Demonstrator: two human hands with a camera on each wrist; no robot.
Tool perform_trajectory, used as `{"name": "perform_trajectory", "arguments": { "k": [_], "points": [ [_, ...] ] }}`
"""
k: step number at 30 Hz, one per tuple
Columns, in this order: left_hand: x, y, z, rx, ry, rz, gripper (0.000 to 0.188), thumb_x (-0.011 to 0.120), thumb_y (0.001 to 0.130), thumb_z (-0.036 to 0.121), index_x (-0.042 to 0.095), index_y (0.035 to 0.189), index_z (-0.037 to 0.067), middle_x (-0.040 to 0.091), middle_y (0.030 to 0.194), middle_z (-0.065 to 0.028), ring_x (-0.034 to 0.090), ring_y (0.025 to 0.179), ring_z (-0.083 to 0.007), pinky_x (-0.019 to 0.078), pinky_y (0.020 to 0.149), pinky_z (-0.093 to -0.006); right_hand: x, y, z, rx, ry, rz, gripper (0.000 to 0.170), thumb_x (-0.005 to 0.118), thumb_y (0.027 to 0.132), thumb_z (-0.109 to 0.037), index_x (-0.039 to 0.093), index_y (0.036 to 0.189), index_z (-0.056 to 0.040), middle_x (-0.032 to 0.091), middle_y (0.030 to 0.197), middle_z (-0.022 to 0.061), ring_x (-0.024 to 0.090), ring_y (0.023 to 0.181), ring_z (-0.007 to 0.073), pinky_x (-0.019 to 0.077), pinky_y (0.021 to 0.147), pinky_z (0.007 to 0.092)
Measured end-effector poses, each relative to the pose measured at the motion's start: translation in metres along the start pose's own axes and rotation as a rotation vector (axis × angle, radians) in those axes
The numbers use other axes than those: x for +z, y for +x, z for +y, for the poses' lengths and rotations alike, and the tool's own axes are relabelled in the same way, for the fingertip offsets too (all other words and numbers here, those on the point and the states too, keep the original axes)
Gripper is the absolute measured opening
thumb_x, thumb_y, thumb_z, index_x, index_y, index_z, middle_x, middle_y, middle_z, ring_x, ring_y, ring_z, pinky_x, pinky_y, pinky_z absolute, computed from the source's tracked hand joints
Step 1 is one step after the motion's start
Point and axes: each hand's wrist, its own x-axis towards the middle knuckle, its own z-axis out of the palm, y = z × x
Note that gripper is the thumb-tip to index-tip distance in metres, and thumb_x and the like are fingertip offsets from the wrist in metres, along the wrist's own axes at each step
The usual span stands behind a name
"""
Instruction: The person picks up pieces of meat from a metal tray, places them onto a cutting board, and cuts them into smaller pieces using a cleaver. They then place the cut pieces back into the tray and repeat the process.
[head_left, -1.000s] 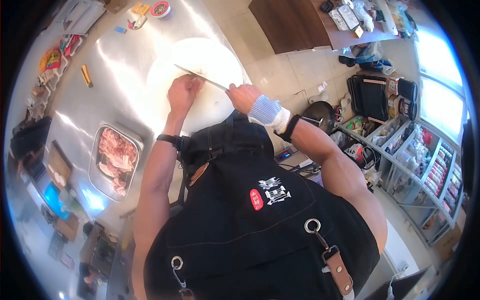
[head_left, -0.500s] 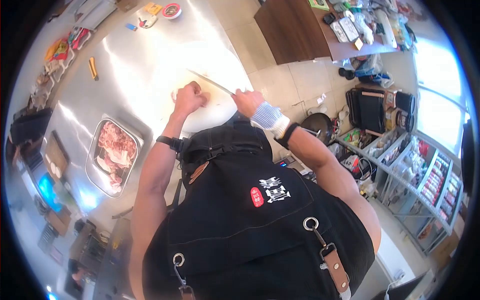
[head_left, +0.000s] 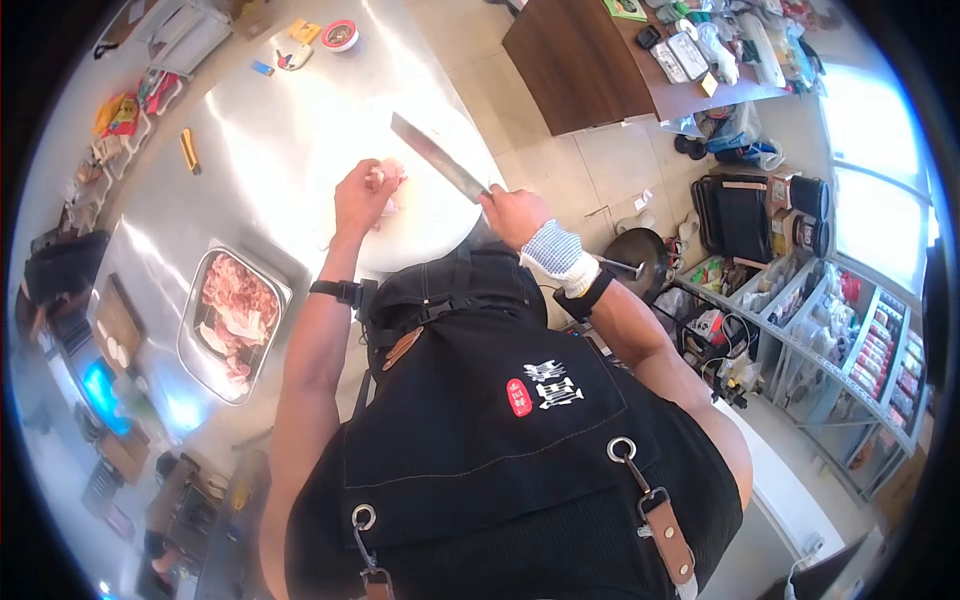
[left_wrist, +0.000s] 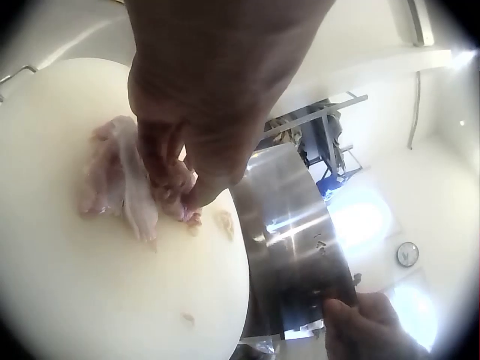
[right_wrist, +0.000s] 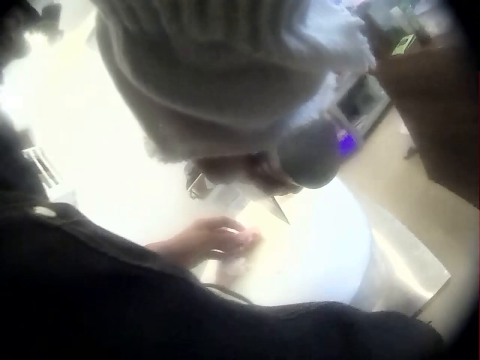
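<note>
On a round white cutting board [head_left: 440, 228] lies a piece of raw meat [left_wrist: 112, 176], pale pink with whitish skin. My left hand [head_left: 358, 205] pinches one part of it between thumb and fingers, while the rest spreads over the board in the left wrist view. My right hand [head_left: 516, 216], a knitted cuff at its wrist, grips the handle of a cleaver [head_left: 438, 157]. The broad steel blade [left_wrist: 292, 232] slants away over the board's right side, apart from the meat. Small scraps [left_wrist: 225, 223] lie on the board.
A steel tray [head_left: 188, 352] holding more raw meat [head_left: 240, 300] stands left on the metal table [head_left: 150, 200]. Farther back are a yellow utility knife [head_left: 190, 150], keys [head_left: 293, 60] and a red-rimmed tub [head_left: 340, 37]. A brown wooden cabinet [head_left: 570, 60] stands beyond the floor gap.
The cleaver has turned from nearly edge-on to showing its flat face, and my right hand has shifted right, away from the left. My left hand moved slightly left; more meat shows beside it.
</note>
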Motion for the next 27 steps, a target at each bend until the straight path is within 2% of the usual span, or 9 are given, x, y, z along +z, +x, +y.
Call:
{"name": "perform_trajectory", "arguments": {
  "k": [2,5,8,14,17,21,26,27],
  "points": [
    [-0.006,0.000,-0.003,-0.120,-0.018,-0.115,0.050,0.088,0.088,0.035,0.073,0.126,0.005,0.079,0.102,-0.0170,0.078,0.096,-0.0286,0.0618,0.085,-0.0392,0.002,-0.005,-0.012,-0.043,-0.004,-0.040,0.036,0.055,0.111,-0.037,0.066,0.100,-0.0041,0.073,0.074,0.0234,0.074,0.072,0.0466,0.0593,0.070,0.0579],
    [-0.009,-0.010,0.007,0.033,0.168,0.061,0.046,0.086,0.088,0.037,0.076,0.121,0.006,0.079,0.104,-0.0145,0.077,0.099,-0.0294,0.0608,0.088,-0.0406,0.011,-0.006,-0.025,-0.078,-0.022,-0.100,0.036,0.056,0.111,-0.035,0.065,0.100,-0.0026,0.072,0.073,0.0241,0.074,0.073,0.0473,0.0591,0.071,0.0583],
    [-0.003,-0.007,-0.010,0.258,0.131,0.097,0.041,0.084,0.088,0.037,0.078,0.114,0.006,0.078,0.106,-0.0130,0.076,0.099,-0.0309,0.0594,0.089,-0.0426,0.014,-0.009,-0.032,-0.086,-0.038,-0.131,0.036,0.056,0.111,-0.034,0.064,0.100,-0.0016,0.072,0.073,0.0247,0.074,0.074,0.0479,0.0589,0.072,0.0587],
    [-0.005,-0.007,-0.002,0.074,-0.004,0.030,0.034,0.087,0.087,0.031,0.080,0.109,0.005,0.077,0.102,-0.0140,0.075,0.091,-0.0330,0.0585,0.081,-0.0426,0.019,0.005,-0.043,-0.072,-0.071,-0.196,0.036,0.053,0.112,-0.033,0.063,0.101,-0.0009,0.073,0.074,0.0248,0.075,0.074,0.0476,0.0603,0.071,0.0577],
    [-0.006,-0.001,-0.006,0.161,0.091,0.074,0.031,0.088,0.087,0.027,0.080,0.107,0.005,0.077,0.101,-0.0138,0.075,0.088,-0.0328,0.0584,0.079,-0.0421,0.038,0.022,-0.051,-0.080,-0.065,-0.187,0.037,0.053,0.113,-0.034,0.063,0.102,-0.0003,0.073,0.073,0.0251,0.075,0.074,0.0474,0.0608,0.072,0.0572],
    [-0.006,0.004,-0.010,0.191,0.030,0.080,0.027,0.086,0.088,0.024,0.080,0.104,0.004,0.077,0.101,-0.0142,0.074,0.089,-0.0347,0.0580,0.079,-0.0439,0.055,0.066,-0.076,-0.102,-0.063,-0.124,0.039,0.052,0.113,-0.035,0.064,0.102,-0.0003,0.073,0.074,0.0250,0.076,0.076,0.0456,0.0616,0.072,0.0556],
    [0.001,0.006,-0.019,0.334,0.112,0.135,0.022,0.083,0.087,0.020,0.079,0.102,0.004,0.077,0.099,-0.0145,0.073,0.090,-0.0378,0.0578,0.080,-0.0458,0.057,0.107,-0.101,-0.133,-0.023,-0.069,0.041,0.051,0.113,-0.037,0.066,0.100,-0.0004,0.075,0.078,0.0246,0.077,0.079,0.0452,0.0616,0.073,0.0554],
    [0.002,0.006,-0.019,0.313,0.129,0.120,0.022,0.083,0.087,0.020,0.079,0.102,0.004,0.078,0.098,-0.0148,0.074,0.089,-0.0375,0.0580,0.080,-0.0457,0.054,0.110,-0.102,-0.144,-0.015,-0.055,0.042,0.051,0.113,-0.037,0.066,0.100,-0.0007,0.075,0.079,0.0244,0.077,0.080,0.0452,0.0616,0.073,0.0554]
  ]
}}
